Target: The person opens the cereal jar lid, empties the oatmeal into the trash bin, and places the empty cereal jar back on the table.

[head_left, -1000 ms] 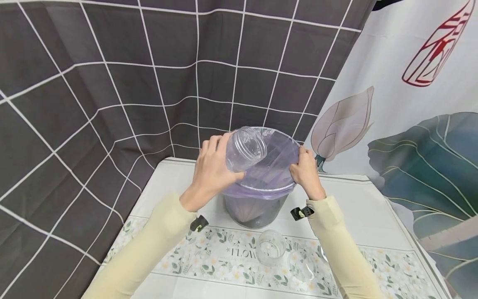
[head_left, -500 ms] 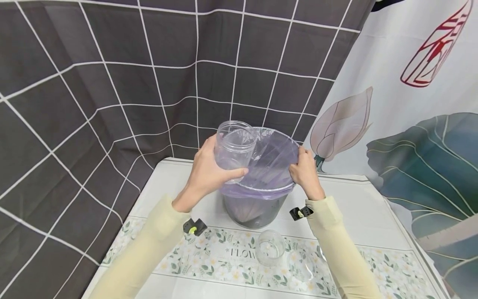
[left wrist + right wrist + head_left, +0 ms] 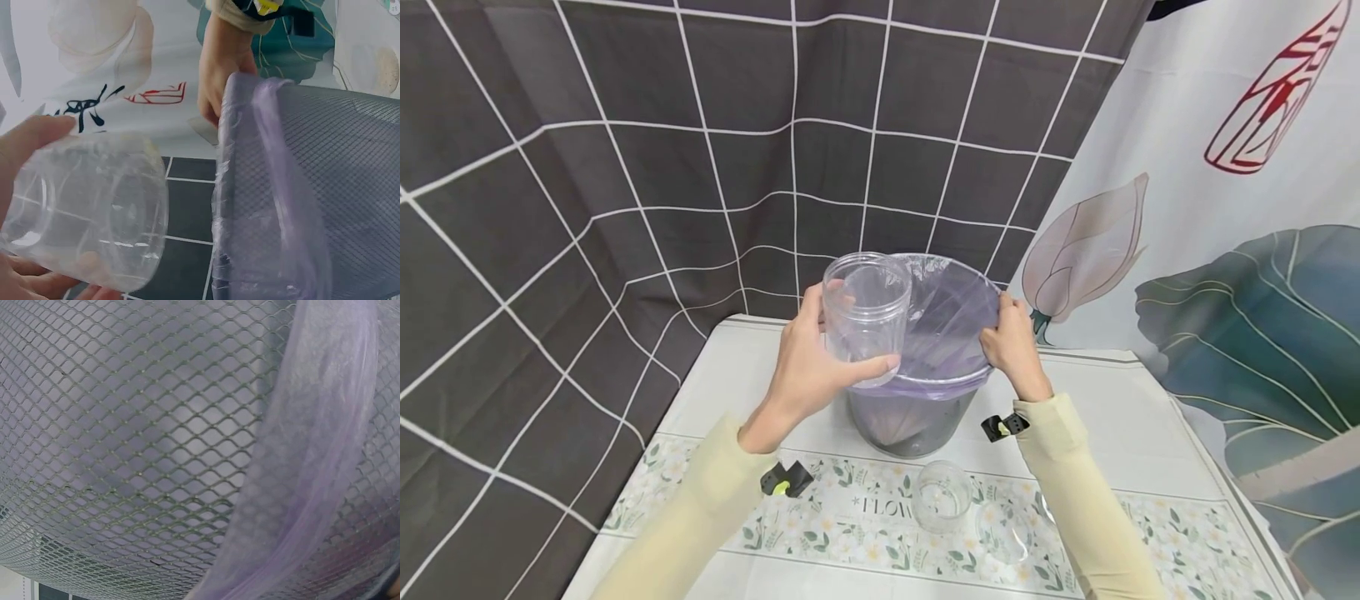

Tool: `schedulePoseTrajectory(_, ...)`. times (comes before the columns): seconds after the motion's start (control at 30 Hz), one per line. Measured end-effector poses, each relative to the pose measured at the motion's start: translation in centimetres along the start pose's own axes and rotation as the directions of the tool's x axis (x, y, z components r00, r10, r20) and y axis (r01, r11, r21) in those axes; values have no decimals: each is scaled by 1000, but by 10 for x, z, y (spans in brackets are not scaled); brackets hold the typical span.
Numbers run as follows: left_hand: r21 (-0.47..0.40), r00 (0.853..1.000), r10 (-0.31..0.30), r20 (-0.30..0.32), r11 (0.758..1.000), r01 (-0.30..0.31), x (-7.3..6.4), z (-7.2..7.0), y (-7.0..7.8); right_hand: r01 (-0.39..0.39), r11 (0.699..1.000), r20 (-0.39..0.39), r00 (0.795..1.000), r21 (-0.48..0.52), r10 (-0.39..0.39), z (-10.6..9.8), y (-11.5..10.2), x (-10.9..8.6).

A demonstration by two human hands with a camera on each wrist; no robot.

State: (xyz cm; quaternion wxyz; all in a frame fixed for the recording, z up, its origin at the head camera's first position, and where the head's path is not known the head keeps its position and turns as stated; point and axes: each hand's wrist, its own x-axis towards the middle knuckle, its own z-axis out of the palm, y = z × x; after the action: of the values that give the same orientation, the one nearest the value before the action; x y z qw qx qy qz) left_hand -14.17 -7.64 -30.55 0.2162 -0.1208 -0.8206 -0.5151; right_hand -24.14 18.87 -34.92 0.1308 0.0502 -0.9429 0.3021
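Observation:
My left hand (image 3: 805,358) grips a clear plastic jar (image 3: 867,329) round its side, thumb across the front. The jar is nearly upright, its mouth uncovered, beside the left rim of a grey mesh trash bin (image 3: 906,425). In the left wrist view a gap separates the jar (image 3: 94,206) from the bin (image 3: 356,162). A thin purple bag (image 3: 951,321) lines the bin and folds over its rim. With my right hand (image 3: 1017,346) I hold the bin's right rim and the bag there. The right wrist view shows mostly mesh (image 3: 156,425) and folded bag (image 3: 325,456).
Another clear container (image 3: 942,497) stands in front of the bin on a flower-printed table cover (image 3: 827,533). Beside it lies a clear, round, flat piece (image 3: 1002,532), perhaps a lid. A dark gridded curtain (image 3: 730,167) hangs behind and to the left.
The jar was tilted with its mouth toward the bin's opening; it has turned nearly upright and shifted left in my left hand. My right hand keeps its place on the rim.

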Motion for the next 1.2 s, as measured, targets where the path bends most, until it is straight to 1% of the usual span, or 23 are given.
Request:
schedulePoseTrajectory(0.13,-11,996,92,-12,996,-92,-11,3,1,-3,1000,4,1000,-1,3,0,0,0)
schedulePoseTrajectory(0.17,-12,994,105,-12,994,-105,-14,4,1,-2,1000,6,1000,0,2,0,0,0)
schedulePoseTrajectory(0.33,-7,989,145,-15,989,-145,-27,6,5,-4,1000,13,1000,8,3,0,-1,0)
schedulePoseTrajectory(0.47,-8,984,177,-15,984,-177,-34,6,7,-6,1000,7,1000,11,6,0,-1,0)
schedulePoseTrajectory(0.7,-25,981,194,-23,981,-195,-38,8,6,-14,1000,4,1000,12,14,0,-1,0)
schedulePoseTrajectory(0.9,-38,981,194,-25,980,-195,-39,10,2,-17,1000,10,1000,16,17,-1,-1,-1)
schedulePoseTrajectory(1.2,-33,982,187,-5,982,-187,-49,18,-5,-9,1000,10,1000,15,8,-1,0,-1)
